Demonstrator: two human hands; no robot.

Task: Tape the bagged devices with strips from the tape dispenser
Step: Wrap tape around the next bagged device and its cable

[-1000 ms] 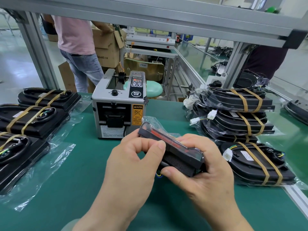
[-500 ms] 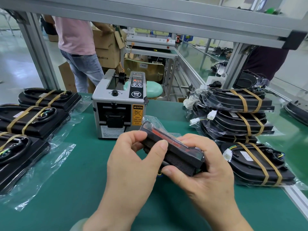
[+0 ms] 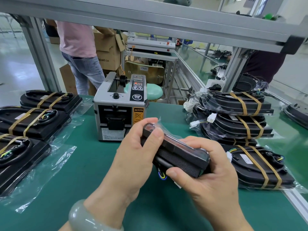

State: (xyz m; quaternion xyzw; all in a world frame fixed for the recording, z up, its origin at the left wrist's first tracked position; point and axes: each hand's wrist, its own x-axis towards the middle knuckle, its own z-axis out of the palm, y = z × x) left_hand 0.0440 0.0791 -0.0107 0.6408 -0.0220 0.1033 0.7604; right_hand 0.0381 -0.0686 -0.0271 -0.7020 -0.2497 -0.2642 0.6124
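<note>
Bagged black plastic device, sheathed in clear film, held edge-up above the green tabletop. Left hand pinches its far end, thumb and fingers pressing the loose bag mouth down. Right hand wraps the near end, thumb beneath. Grey box-shaped tape dispenser stands just beyond the left fingers. Advisable: hold the fold taut and flat before freeing one hand to fetch a strip.

Left hand curled, right hand gripping
</note>
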